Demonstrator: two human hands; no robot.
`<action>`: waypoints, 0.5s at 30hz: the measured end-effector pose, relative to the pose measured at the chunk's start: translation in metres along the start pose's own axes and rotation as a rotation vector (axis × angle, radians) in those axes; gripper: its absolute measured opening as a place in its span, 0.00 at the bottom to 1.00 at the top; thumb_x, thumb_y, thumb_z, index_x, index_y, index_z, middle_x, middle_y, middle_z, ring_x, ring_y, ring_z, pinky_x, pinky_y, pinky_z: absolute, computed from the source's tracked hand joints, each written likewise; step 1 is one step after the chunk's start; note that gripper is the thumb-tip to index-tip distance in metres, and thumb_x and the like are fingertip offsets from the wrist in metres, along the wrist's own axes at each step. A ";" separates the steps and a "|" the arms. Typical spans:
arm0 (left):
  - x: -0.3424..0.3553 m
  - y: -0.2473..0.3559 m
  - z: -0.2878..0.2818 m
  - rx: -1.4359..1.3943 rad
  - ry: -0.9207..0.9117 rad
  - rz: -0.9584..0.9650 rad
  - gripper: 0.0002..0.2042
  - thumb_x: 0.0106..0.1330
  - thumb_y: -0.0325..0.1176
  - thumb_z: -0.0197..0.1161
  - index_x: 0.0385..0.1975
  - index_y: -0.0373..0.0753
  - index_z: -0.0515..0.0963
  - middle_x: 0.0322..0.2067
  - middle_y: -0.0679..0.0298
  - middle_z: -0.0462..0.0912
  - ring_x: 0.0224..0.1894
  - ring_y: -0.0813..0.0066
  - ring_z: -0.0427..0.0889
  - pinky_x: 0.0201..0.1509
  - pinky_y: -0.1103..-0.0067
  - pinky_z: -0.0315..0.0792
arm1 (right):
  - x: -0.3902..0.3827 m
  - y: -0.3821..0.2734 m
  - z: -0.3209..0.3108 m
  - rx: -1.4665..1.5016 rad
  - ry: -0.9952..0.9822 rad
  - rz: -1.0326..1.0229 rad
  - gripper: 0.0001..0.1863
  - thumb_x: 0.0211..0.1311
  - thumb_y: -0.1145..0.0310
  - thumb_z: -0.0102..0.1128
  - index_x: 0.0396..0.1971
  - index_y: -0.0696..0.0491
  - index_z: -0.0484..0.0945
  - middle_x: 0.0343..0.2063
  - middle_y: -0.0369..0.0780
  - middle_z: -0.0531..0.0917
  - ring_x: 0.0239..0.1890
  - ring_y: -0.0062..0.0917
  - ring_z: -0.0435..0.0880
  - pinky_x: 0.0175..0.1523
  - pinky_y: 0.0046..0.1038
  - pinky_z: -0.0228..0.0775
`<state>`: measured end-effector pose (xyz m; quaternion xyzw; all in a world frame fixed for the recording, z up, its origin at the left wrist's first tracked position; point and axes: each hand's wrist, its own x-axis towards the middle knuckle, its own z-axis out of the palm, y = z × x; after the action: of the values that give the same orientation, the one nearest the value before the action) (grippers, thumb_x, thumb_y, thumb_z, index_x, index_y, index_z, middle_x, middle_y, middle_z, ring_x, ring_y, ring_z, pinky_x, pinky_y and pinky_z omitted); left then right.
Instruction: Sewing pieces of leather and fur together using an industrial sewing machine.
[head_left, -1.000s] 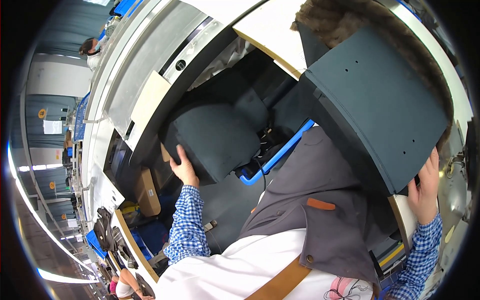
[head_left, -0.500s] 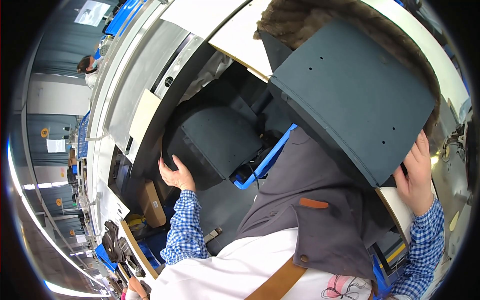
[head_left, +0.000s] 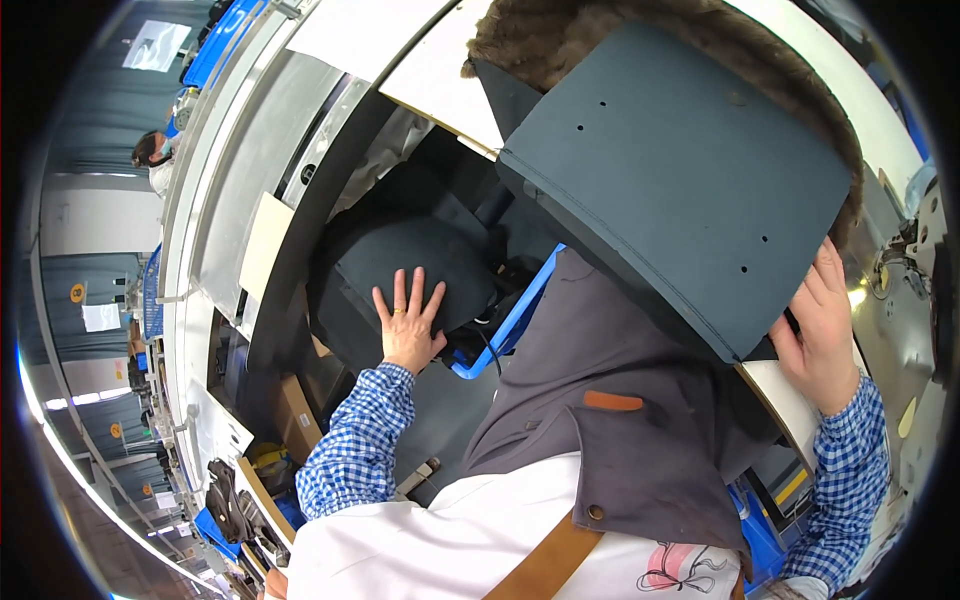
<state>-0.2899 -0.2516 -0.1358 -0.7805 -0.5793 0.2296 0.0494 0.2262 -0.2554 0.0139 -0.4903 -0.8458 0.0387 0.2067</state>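
Note:
A large dark blue-grey leather-like piece (head_left: 680, 190), stitched along its near edge and punched with several small holes, sits to the right over the table edge. Brown fur (head_left: 530, 45) shows behind its far side. My right hand (head_left: 820, 340) grips its right corner, the thumb tucked near the underside, which is hidden. To the left and lower, my left hand (head_left: 408, 325) lies flat with spread fingers on a similar dark, curved piece (head_left: 410, 245). A stack under that piece cannot be made out.
A blue bin rim (head_left: 510, 325) runs between the lower piece and my lap. Brown cardboard (head_left: 297, 415) stands at left below the bench. A cream sheet (head_left: 266, 245) lies on the bench edge. Metal machine parts (head_left: 900, 250) stand at far right. A person (head_left: 155, 155) is far off at upper left.
My left hand has moved from beside the lower dark piece onto its top, fingers spread. My right hand keeps its hold on the large piece. The whole view has shifted slightly.

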 end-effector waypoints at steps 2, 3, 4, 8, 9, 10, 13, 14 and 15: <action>-0.002 0.007 0.012 0.006 0.072 -0.029 0.48 0.50 0.49 0.75 0.75 0.58 0.62 0.80 0.56 0.47 0.82 0.48 0.39 0.77 0.36 0.37 | -0.002 0.000 -0.001 -0.032 0.016 0.002 0.20 0.50 0.77 0.66 0.47 0.63 0.82 0.53 0.50 0.82 0.66 0.53 0.73 0.73 0.52 0.58; -0.001 0.011 0.015 0.014 0.147 -0.059 0.47 0.51 0.49 0.75 0.75 0.58 0.62 0.80 0.56 0.47 0.82 0.47 0.38 0.76 0.36 0.37 | -0.001 -0.001 -0.001 -0.034 0.017 0.004 0.20 0.50 0.77 0.66 0.47 0.63 0.82 0.53 0.50 0.82 0.66 0.53 0.73 0.73 0.52 0.58; 0.002 0.014 0.017 -0.013 0.124 -0.079 0.44 0.54 0.47 0.73 0.74 0.54 0.64 0.79 0.53 0.47 0.81 0.46 0.39 0.76 0.36 0.38 | 0.001 -0.002 -0.002 -0.012 0.021 0.003 0.20 0.49 0.77 0.66 0.46 0.63 0.82 0.52 0.50 0.83 0.65 0.52 0.74 0.73 0.53 0.58; 0.022 0.018 0.003 -0.198 0.295 -0.026 0.31 0.61 0.43 0.71 0.65 0.44 0.75 0.77 0.50 0.54 0.80 0.45 0.44 0.77 0.41 0.37 | -0.002 0.007 0.003 -0.017 0.065 -0.027 0.14 0.41 0.73 0.68 0.32 0.59 0.80 0.34 0.48 0.79 0.50 0.49 0.77 0.70 0.56 0.60; 0.032 0.021 -0.003 -0.249 0.434 -0.004 0.25 0.63 0.43 0.70 0.60 0.44 0.79 0.75 0.50 0.59 0.80 0.46 0.48 0.77 0.42 0.37 | 0.000 0.007 0.008 -0.010 0.111 -0.042 0.12 0.42 0.71 0.70 0.28 0.58 0.78 0.30 0.46 0.76 0.47 0.48 0.77 0.69 0.56 0.62; 0.036 0.021 -0.026 -0.303 0.474 0.003 0.20 0.65 0.40 0.69 0.57 0.44 0.81 0.71 0.53 0.68 0.78 0.48 0.55 0.78 0.44 0.39 | 0.001 0.011 0.008 -0.009 0.072 -0.064 0.12 0.43 0.69 0.71 0.26 0.56 0.77 0.30 0.45 0.77 0.45 0.46 0.77 0.68 0.53 0.64; 0.055 0.024 -0.104 -0.520 0.810 0.194 0.15 0.65 0.26 0.67 0.52 0.42 0.83 0.60 0.61 0.81 0.70 0.55 0.69 0.79 0.50 0.44 | 0.009 0.013 0.007 0.063 0.066 -0.136 0.12 0.49 0.66 0.70 0.30 0.55 0.77 0.31 0.43 0.78 0.42 0.40 0.79 0.63 0.45 0.69; 0.067 0.032 -0.140 -0.569 0.891 0.347 0.15 0.64 0.25 0.67 0.51 0.41 0.83 0.56 0.61 0.83 0.67 0.56 0.74 0.78 0.50 0.48 | 0.009 0.013 0.003 0.085 0.080 -0.158 0.13 0.50 0.66 0.70 0.32 0.55 0.77 0.34 0.43 0.79 0.44 0.39 0.79 0.63 0.42 0.70; 0.073 0.038 -0.176 -0.598 0.963 0.484 0.14 0.63 0.23 0.67 0.49 0.39 0.83 0.53 0.61 0.85 0.63 0.57 0.78 0.77 0.50 0.53 | 0.012 0.013 0.001 0.089 0.155 -0.211 0.13 0.52 0.66 0.69 0.34 0.55 0.78 0.38 0.43 0.81 0.47 0.38 0.80 0.63 0.41 0.70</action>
<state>-0.1666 -0.1625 -0.0141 -0.8860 -0.3376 -0.3163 0.0309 0.2308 -0.2382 0.0135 -0.3904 -0.8717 0.0163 0.2958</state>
